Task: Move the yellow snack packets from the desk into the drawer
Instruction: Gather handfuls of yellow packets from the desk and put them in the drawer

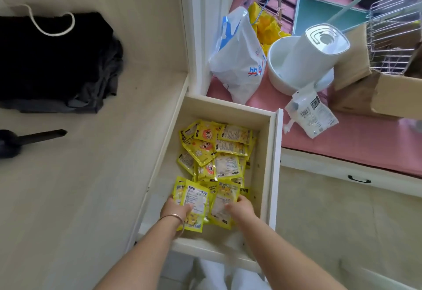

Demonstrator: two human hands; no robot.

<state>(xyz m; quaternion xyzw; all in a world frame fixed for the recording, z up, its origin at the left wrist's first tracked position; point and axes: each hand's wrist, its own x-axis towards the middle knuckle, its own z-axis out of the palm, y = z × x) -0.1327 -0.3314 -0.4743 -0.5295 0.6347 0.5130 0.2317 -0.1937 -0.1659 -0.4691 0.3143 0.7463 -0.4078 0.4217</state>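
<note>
Both our left hand (175,207) and right hand (241,205) clutch a fanned bunch of yellow snack packets (201,203) low inside the open drawer (272,164), light, slick foil likely to slide, so pinch the flat edges.

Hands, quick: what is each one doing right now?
Left hand: holding yellow snack packets inside the open drawer.
Right hand: holding another bunch of the packets beside it.
</note>
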